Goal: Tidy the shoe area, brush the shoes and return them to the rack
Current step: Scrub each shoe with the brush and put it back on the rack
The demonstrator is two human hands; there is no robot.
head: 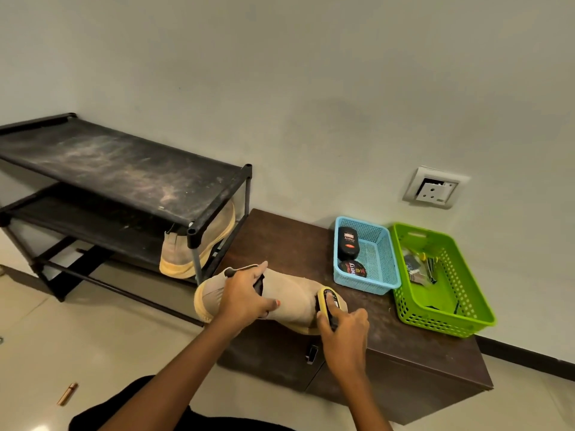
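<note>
A beige shoe with a yellow sole [289, 301] lies on the low brown cabinet [280, 241]. My left hand [245, 293] grips it around the collar, fingers curled over the opening. My right hand [343, 334] holds a yellow shoe brush [329, 301] with its bristles against the toe end of the shoe. The matching second shoe [193, 244] stands on its side on the lower shelf of the black rack [124, 169], at the right end.
A blue basket [378, 275] with a black polish bottle and a polish tin sits on the cabinet beside a green basket [451, 309] of small tools. A wall socket [434, 188] is above them. A small brown stick [67, 394] lies on the tiled floor.
</note>
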